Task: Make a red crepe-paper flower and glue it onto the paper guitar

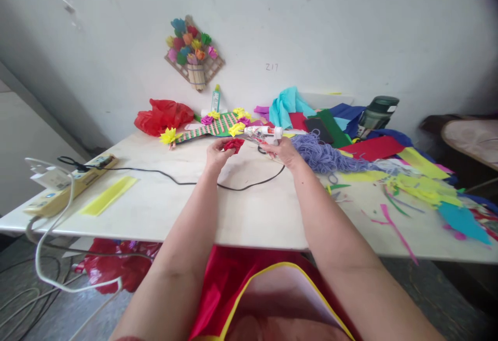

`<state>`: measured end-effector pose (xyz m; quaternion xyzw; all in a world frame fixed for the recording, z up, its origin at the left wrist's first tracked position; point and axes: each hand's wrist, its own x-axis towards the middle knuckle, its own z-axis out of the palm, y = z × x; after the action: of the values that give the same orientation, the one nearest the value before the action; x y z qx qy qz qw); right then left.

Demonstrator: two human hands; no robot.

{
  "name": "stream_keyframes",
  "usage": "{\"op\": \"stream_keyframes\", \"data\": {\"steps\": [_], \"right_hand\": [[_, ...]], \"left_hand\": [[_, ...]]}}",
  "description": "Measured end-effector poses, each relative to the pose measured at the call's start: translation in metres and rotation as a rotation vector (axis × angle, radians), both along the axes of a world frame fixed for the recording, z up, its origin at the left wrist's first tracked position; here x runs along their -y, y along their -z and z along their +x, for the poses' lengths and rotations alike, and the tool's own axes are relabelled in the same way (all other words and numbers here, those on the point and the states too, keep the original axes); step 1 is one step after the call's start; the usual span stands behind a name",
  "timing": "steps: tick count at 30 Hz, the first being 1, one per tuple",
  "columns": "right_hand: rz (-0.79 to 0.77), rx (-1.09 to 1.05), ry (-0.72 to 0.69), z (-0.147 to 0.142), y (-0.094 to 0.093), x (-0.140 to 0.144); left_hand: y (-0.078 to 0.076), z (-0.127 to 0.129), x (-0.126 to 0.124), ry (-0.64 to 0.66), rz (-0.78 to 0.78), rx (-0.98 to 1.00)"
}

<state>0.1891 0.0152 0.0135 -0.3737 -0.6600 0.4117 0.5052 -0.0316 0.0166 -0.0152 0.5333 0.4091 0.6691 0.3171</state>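
Note:
Between the fingers of my left hand [216,155] is a red paper flower [234,145], held above the table. My right hand [284,150] is wrapped round the handle of a white glue gun [263,132], whose front points left, over toward the flower. A black cord [249,189] runs across the table below both hands. Just behind the flower lies a green and pink woven strip piece [210,127] with yellow and purple paper flowers on it. Close to the right of my right hand sits a heap of purple yarn [322,152].
A power strip [73,185] with a white charger and a yellow paper strip [109,196] lie at left. A red plastic bag [165,115] and a glue tube [215,98] stand at the back. Coloured paper [373,149], scraps and a dark bottle [378,115] cover the right side.

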Motion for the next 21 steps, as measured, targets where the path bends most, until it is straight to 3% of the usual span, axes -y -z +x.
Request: {"op": "stream_keyframes", "data": {"steps": [3,21], "right_hand": [[-0.01,0.037,-0.04,-0.0013,-0.0028,0.0035],[0.049,0.239,0.027,-0.0034,-0.0033,-0.0001]], "left_hand": [[-0.0002,0.0003,0.0002,-0.007,-0.006,0.001],[-0.0022,0.0008,0.0006,-0.018,-0.024,0.027]]}}
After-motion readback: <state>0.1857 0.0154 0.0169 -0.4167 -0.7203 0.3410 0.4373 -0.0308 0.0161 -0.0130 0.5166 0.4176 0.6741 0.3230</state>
